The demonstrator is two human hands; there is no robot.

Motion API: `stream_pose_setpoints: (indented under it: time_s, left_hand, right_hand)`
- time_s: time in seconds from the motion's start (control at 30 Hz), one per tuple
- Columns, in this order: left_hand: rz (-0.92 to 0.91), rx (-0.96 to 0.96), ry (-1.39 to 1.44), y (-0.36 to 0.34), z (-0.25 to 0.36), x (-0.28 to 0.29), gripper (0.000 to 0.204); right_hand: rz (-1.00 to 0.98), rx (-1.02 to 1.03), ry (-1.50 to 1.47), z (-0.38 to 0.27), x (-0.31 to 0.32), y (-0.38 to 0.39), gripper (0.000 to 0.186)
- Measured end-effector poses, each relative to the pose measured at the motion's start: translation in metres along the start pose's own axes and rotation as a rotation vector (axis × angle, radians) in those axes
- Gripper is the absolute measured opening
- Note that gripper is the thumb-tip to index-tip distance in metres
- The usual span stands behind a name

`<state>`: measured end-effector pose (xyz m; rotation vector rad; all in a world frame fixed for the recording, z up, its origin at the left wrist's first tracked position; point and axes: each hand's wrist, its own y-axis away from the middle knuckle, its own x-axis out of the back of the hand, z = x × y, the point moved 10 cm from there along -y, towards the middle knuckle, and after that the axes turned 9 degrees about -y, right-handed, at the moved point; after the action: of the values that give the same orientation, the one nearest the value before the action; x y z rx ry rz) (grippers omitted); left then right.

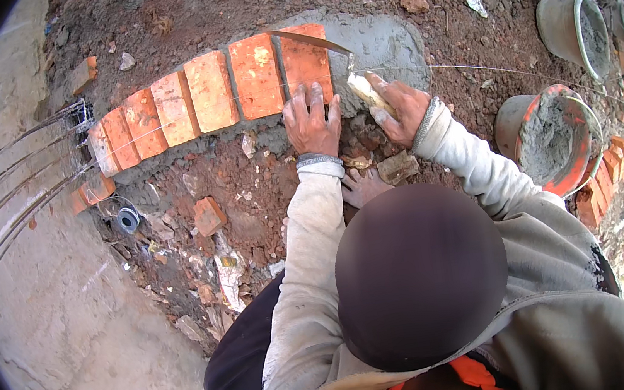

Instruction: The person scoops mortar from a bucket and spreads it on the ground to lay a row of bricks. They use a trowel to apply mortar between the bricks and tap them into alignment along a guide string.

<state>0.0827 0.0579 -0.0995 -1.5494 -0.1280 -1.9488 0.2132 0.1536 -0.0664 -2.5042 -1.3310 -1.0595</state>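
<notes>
The left hand (313,126), fingers spread, rests on the near end of the rectangular red clay brick (305,62) ending the row; the right hand (405,112) grips a pale-handled steel trowel (368,93). Sideways pressure could shift the brick on smooth grey mortar (383,42); the blade might snag the thin white string (491,66). Bare mortar gives room rightward, before the round orange-rimmed bucket (512,127).

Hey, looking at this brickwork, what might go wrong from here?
The end brick might shift out of line, since the left hand rests on it beside wet-looking mortar. The trowel in the right hand could nick the left if it slips. Either hand might knock the string stretched over the bricks.
</notes>
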Motion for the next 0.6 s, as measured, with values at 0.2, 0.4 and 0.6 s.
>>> stream_pose_setpoints:
  time_s: [0.2,0.4,0.6]
  left_hand:
    - [-0.010,-0.006,0.004,0.001,-0.002,0.005,0.040]
    - [-0.071,-0.077,-0.053,-0.008,-0.007,0.014,0.044]
    - [-0.328,-0.176,0.344,-0.043,-0.014,0.023,0.032]
  right_hand:
    - [-0.002,0.061,0.033,-0.014,-0.003,-0.001,0.061]
    - [0.048,0.043,-0.196,-0.028,0.025,0.012,0.053]
    - [0.232,-0.193,-0.234,0.022,0.167,0.172,0.041]
